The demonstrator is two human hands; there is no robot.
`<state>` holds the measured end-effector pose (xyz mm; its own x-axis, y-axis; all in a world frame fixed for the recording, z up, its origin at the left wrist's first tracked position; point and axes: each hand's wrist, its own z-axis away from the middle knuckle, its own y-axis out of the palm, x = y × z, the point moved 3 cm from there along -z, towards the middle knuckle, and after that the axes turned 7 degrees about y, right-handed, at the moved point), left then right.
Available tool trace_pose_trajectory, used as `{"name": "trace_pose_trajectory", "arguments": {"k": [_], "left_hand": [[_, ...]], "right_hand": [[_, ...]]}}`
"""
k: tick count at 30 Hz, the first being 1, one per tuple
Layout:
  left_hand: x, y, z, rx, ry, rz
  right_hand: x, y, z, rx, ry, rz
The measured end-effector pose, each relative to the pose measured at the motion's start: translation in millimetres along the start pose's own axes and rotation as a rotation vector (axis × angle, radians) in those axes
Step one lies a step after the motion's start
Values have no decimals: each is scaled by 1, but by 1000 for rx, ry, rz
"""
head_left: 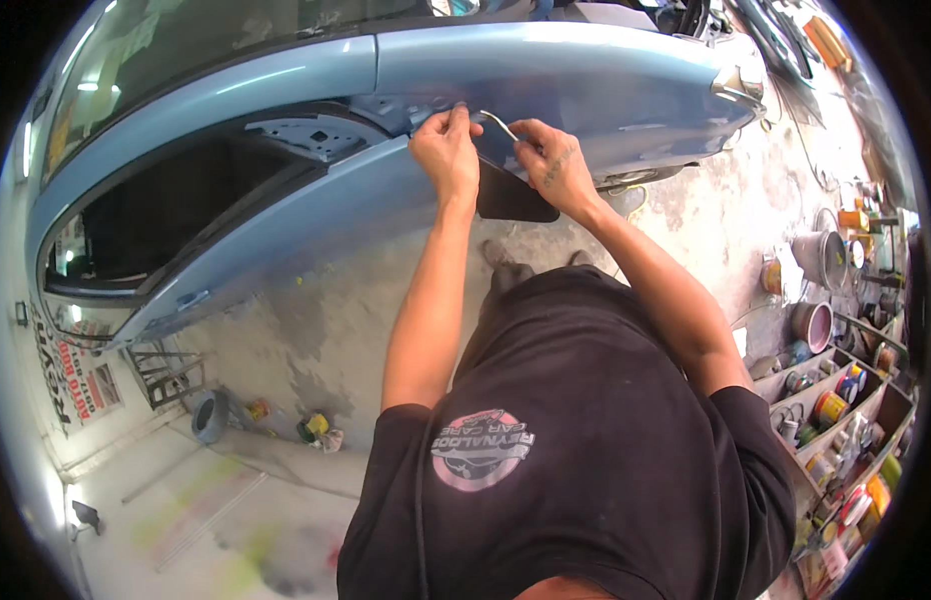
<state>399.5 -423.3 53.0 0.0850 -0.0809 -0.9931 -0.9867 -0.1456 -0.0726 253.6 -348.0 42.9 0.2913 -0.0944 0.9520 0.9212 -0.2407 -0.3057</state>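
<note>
My left hand (447, 160) is up against the light blue car (546, 75), near the front corner of the side window opening. Its fingers are pinched together, and what they hold, if anything, is hidden. A little to the right, my right hand (559, 172) pinches the lower end of a thin white curved strip (500, 124). The strip's upper end comes close to my left fingers; I cannot tell whether they touch it. Below and between both hands, a dark flat panel with a rounded corner (516, 195) juts out from the car's side.
The car's side door (286, 225) stretches to the left with its dark window (176, 215). Shelves with several cans (831, 408) and buckets (814, 325) stand at the right. A tyre-like round object (210, 416) lies on the floor at lower left, near a dark metal stand (166, 375).
</note>
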Motion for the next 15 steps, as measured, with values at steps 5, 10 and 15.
{"name": "trace_pose_trajectory", "arguments": {"k": [5,10,15], "left_hand": [[5,9,3,-106,-85,135],[11,12,4,-127,-91,301],[15,4,6,-36,-201,361]], "right_hand": [[14,-16,7,-62,11,33],[5,-17,0,-71,-117,94],[7,-9,-8,-54,-195,127]]}}
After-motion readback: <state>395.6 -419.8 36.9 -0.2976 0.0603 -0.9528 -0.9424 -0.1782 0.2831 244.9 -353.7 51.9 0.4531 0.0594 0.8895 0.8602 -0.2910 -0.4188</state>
